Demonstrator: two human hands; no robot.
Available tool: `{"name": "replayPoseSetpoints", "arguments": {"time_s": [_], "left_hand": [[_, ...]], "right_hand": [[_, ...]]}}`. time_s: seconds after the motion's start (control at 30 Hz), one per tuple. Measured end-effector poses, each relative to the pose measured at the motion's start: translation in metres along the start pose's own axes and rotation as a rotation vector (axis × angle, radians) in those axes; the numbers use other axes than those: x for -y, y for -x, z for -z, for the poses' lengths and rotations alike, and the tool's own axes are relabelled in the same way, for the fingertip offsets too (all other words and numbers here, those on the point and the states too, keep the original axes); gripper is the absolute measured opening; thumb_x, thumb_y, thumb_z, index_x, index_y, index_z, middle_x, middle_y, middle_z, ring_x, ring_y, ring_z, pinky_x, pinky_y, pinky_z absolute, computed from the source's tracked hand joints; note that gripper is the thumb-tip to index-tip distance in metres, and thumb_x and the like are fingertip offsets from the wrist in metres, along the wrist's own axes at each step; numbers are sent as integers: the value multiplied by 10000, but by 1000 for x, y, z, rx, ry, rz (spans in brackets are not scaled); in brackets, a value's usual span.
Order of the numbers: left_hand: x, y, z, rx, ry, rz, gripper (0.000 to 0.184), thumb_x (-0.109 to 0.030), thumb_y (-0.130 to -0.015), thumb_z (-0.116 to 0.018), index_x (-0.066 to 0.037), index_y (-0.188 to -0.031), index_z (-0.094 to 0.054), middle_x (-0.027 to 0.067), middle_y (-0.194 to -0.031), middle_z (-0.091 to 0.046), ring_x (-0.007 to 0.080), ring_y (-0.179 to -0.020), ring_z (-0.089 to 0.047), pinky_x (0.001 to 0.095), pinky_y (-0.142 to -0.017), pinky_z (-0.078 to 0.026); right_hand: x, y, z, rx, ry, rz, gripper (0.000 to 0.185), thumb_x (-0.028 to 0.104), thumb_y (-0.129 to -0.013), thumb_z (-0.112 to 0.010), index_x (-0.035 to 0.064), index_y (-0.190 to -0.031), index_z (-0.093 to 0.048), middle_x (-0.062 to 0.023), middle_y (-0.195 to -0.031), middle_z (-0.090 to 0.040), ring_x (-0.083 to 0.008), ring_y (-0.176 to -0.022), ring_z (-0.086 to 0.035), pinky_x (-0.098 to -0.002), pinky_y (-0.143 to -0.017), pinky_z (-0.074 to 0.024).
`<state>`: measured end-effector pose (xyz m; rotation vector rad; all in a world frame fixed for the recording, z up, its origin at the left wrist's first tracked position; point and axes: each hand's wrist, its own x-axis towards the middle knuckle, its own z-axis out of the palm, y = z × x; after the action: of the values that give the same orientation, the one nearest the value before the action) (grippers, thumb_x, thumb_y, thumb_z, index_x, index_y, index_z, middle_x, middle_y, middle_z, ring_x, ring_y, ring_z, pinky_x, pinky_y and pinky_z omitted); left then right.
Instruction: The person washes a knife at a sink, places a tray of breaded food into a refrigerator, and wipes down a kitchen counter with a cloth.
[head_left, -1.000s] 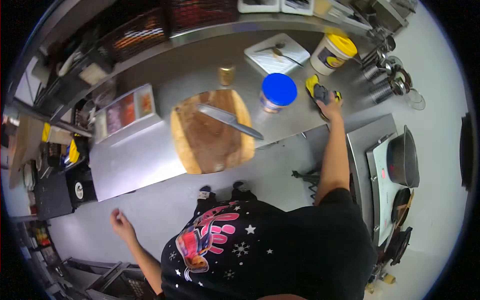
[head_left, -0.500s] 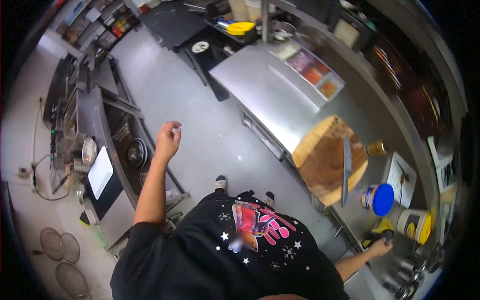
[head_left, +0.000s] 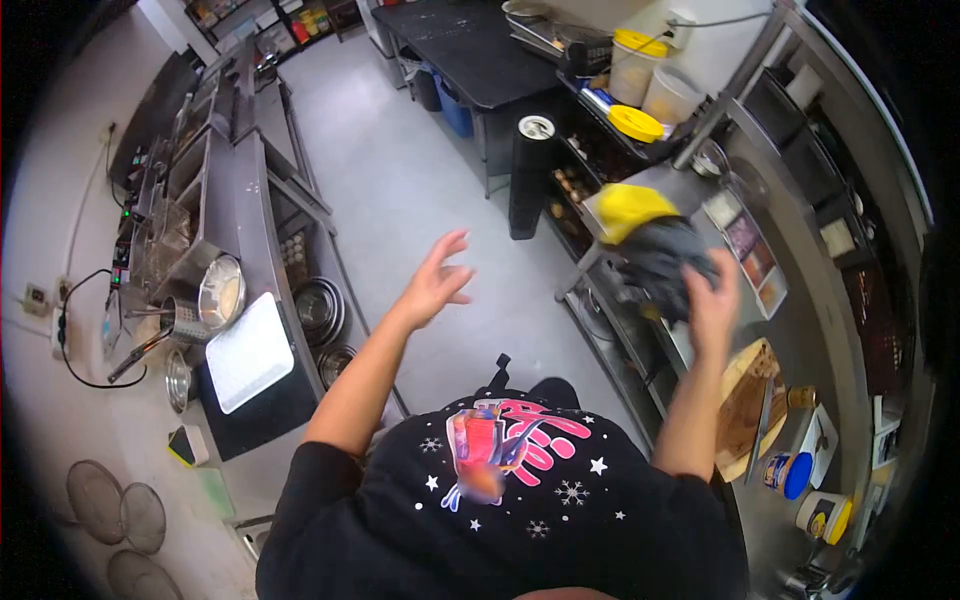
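My right hand [head_left: 712, 300] grips a yellow and grey glove-like bundle [head_left: 655, 245], held up over the front edge of the steel counter [head_left: 800, 330]. The bundle is blurred, so its exact form is unclear. Out over the floor, my left hand [head_left: 435, 282] has its fingers spread and holds nothing. Below and right of my right hand, a wooden board [head_left: 740, 405] lies on the counter with a knife [head_left: 761, 425] across it. Beside the board stand a blue-lidded tub [head_left: 790, 474] and a yellow-lidded tub [head_left: 825, 517].
On the left counter are a white tray [head_left: 250, 352], a metal bowl [head_left: 222, 292] and a black mat [head_left: 258, 415]. A tall black bin [head_left: 530, 180] stands on the floor ahead, near a black table [head_left: 470, 50]. A food tray [head_left: 745, 240] sits on the right counter.
The view has swung toward the aisle and left counter. My right hand has lifted the yellow and grey bundle off the counter. My left hand has risen, its fingers now spread.
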<state>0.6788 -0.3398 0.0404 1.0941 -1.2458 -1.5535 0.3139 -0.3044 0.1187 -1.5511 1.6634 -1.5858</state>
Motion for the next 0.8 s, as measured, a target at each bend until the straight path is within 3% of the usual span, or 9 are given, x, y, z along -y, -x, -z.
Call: {"name": "replayPoseSetpoints", "arguments": {"time_s": [0.03, 0.1, 0.17, 0.27, 0.3, 0.47, 0.57, 0.67, 0.8], "left_hand": [[-5, -15, 0, 53, 162, 34, 687, -421, -820, -595, -179, -1367, -256, 102, -1378, -295, 289, -1148, -442, 459, -766, -503], [3, -47, 9, 231, 610, 78, 667, -449, -819, -586, -194, -1356, -283, 104, -1364, -324, 279, -1166, -421, 455, -774, -500], [-6, -71, 16, 326, 880, 73, 659, -498, -802, -588, -166, -1319, -346, 119, -1287, -427, 275, -1123, -469, 480, -797, -482], [-3, -108, 44, -11, 596, 100, 605, -485, -820, -574, -69, -1233, -424, 97, -1148, -533, 236, -1022, -541, 435, -796, -489], [5, -124, 56, -68, 558, 78, 586, -476, -826, -572, -52, -1209, -441, 91, -1113, -550, 224, -995, -555, 421, -792, -493], [2, -201, 141, -111, 377, 233, 471, -372, -832, -607, -18, -1125, -502, 82, -969, -595, 172, -896, -580, 347, -797, -487], [-19, -232, 185, -35, 202, 218, 436, -257, -787, -669, -32, -1126, -513, 71, -1024, -572, 164, -907, -563, 313, -803, -469], [-31, -260, 237, -109, 25, 171, 427, -111, -740, -674, -63, -1138, -525, 48, -1100, -521, 162, -938, -537, 292, -805, -453], [-57, -275, 291, -402, 97, 171, 377, -81, -767, -624, -81, -1131, -524, 47, -1043, -543, 165, -910, -547, 301, -795, -458]], "right_hand": [[14, -7, -51, 106, -160, -120, 311, 90, -743, -659, 47, -1015, -515, -37, -987, -508, -140, -923, -480, -277, -843, -392], [9, -16, -142, 316, -313, -160, 372, 133, -738, -678, 56, -1051, -492, -58, -952, -526, -169, -881, -509, -283, -805, -419], [19, -31, -201, 649, -3, -26, 397, 126, -720, -689, 53, -1053, -484, -62, -977, -524, -157, -920, -500, -282, -805, -413], [27, -52, -260, 759, 2, 293, 810, 201, -636, -768, 93, -1317, -341, -176, -1239, -410, -330, -1144, -427, -365, -950, -370], [22, -59, -280, 816, -5, 316, 859, 228, -623, -779, 112, -1342, -323, -187, -1250, -416, -339, -1185, -399, -372, -978, -352], [-13, -130, -368, 934, 158, 225, 500, 187, -710, -703, 86, -1173, -545, -175, -1036, -594, -296, -1005, -570, -347, -854, -443], [-53, -191, -422, 794, -236, 15, 361, 134, -752, -655, 63, -1101, -594, -130, -920, -648, -210, -936, -604, -307, -814, -449], [-79, -266, -460, 532, -417, -388, 337, 127, -801, -613, 44, -1126, -582, -127, -1044, -624, -172, -968, -567, -290, -845, -428], [-124, -363, -490, 77, -281, -116, 325, 71, -807, -589, 26, -1128, -573, -159, -1081, -606, -219, -1003, -564, -282, -884, -408]]}}
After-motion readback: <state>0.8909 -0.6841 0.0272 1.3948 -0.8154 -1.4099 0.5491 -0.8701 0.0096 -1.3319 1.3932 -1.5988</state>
